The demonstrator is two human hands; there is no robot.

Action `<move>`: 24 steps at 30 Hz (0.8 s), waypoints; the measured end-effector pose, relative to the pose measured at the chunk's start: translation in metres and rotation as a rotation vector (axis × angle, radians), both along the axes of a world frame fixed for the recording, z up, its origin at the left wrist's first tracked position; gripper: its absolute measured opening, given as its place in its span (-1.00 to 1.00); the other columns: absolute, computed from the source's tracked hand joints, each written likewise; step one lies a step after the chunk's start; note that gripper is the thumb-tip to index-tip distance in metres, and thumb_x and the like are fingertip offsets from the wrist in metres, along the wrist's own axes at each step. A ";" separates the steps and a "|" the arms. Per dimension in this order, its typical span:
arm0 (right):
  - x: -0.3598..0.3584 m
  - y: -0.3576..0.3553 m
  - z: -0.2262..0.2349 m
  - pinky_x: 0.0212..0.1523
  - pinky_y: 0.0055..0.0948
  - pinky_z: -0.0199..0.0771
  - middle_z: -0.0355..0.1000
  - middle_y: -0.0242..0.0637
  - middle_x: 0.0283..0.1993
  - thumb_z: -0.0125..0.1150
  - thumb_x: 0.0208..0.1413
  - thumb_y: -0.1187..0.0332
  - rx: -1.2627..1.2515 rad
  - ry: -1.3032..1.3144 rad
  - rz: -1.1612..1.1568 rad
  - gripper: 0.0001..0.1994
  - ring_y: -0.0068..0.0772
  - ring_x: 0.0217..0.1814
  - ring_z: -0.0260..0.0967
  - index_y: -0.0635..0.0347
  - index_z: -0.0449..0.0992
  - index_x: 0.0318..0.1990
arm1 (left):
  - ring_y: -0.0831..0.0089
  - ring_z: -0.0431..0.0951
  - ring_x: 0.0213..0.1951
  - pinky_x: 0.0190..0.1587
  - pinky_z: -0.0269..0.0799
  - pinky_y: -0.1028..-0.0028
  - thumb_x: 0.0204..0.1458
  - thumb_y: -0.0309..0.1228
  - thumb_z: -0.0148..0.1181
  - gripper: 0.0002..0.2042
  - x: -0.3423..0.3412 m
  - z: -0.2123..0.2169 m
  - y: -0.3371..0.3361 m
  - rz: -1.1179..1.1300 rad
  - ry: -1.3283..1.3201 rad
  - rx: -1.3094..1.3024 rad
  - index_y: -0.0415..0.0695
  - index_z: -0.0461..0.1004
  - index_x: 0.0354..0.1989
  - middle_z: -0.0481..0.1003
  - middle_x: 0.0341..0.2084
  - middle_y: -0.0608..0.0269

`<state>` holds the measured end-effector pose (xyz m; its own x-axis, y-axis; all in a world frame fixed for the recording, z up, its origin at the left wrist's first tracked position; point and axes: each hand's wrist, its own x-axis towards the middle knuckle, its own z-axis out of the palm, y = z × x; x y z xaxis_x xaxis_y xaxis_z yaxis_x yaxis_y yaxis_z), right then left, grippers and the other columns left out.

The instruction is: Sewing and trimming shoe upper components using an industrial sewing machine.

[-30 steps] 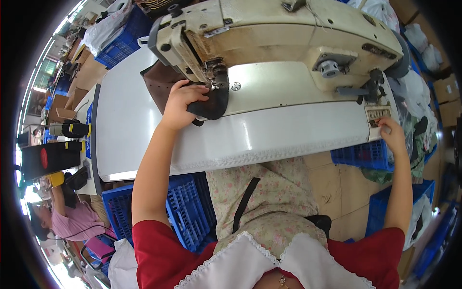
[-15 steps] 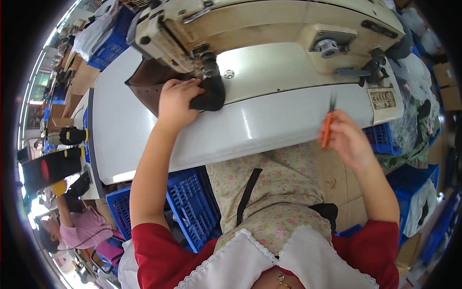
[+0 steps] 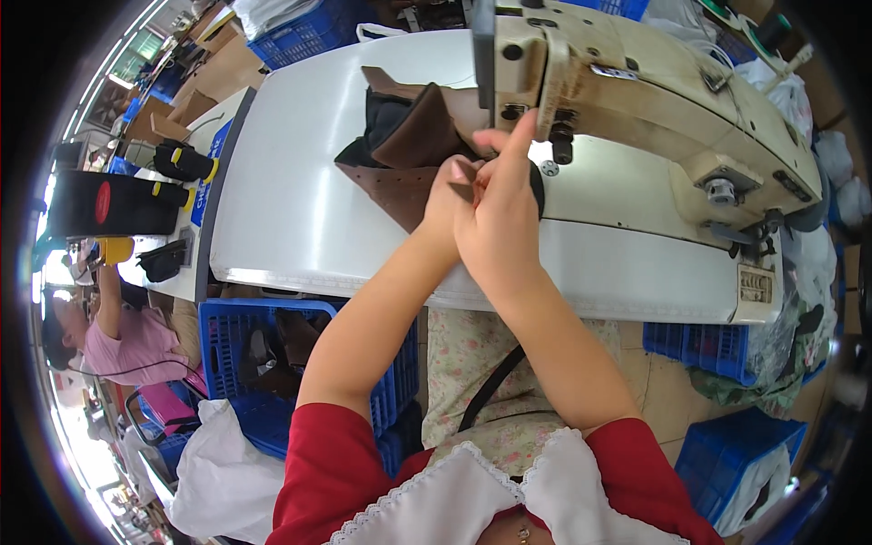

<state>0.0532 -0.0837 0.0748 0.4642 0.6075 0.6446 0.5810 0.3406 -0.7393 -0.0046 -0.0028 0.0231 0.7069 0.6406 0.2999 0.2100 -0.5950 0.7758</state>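
A brown leather shoe upper (image 3: 397, 189) with a row of small punched holes and a dark lining lies folded on the white sewing table, left of the sewing machine's needle end. My left hand (image 3: 442, 202) is closed on its near edge. Crossing over that hand, my right hand (image 3: 502, 222) has its fingers curled and the index finger stretched towards the machine head (image 3: 522, 77). A bit of orange shows among the fingers, from the thread snips (image 3: 479, 172), which are mostly hidden. Part of the upper is covered by both hands.
The sewing machine arm (image 3: 636, 118) spans the table's far right. Blue crates (image 3: 263, 313) stand below the table on the left, and another crate (image 3: 736, 463) at lower right. A co-worker (image 3: 136, 336) in pink sits at the far left beside a black machine (image 3: 127, 204).
My right hand has swung left with the snips from the table's right side to my left hand. The upper has come out from under the machine head. The whole view has shifted.
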 end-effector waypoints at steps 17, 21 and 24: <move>0.074 -0.057 0.008 -0.36 -0.59 0.34 0.50 -0.39 -0.40 0.17 0.21 0.41 -0.290 0.110 0.232 -0.78 -0.59 -0.46 0.33 0.21 0.46 -0.02 | 0.25 0.52 0.08 0.15 0.29 0.23 -0.46 -0.40 0.29 -0.60 -0.077 0.022 0.030 -0.062 0.399 0.664 -0.09 0.61 -0.27 0.57 -0.03 0.09; 0.074 -0.055 0.005 -0.28 -0.45 0.42 0.47 -0.32 -0.38 0.25 0.14 0.31 -0.706 -0.001 0.175 -0.72 -0.40 -0.39 0.41 0.19 0.44 -0.03 | 0.27 0.52 0.11 0.18 0.27 0.24 -0.38 -0.42 0.25 -0.64 -0.113 0.022 0.036 -0.121 0.400 0.692 -0.08 0.62 -0.26 0.57 -0.01 0.10; 0.071 -0.036 -0.018 -0.21 -0.39 0.45 0.45 -0.29 -0.37 0.30 0.09 0.26 -0.822 0.053 0.225 -0.65 -0.35 -0.30 0.45 0.18 0.43 -0.02 | 0.27 0.52 0.10 0.17 0.28 0.23 -0.35 -0.42 0.23 -0.66 -0.118 0.023 0.035 -0.109 0.389 0.700 -0.08 0.62 -0.27 0.57 -0.01 0.10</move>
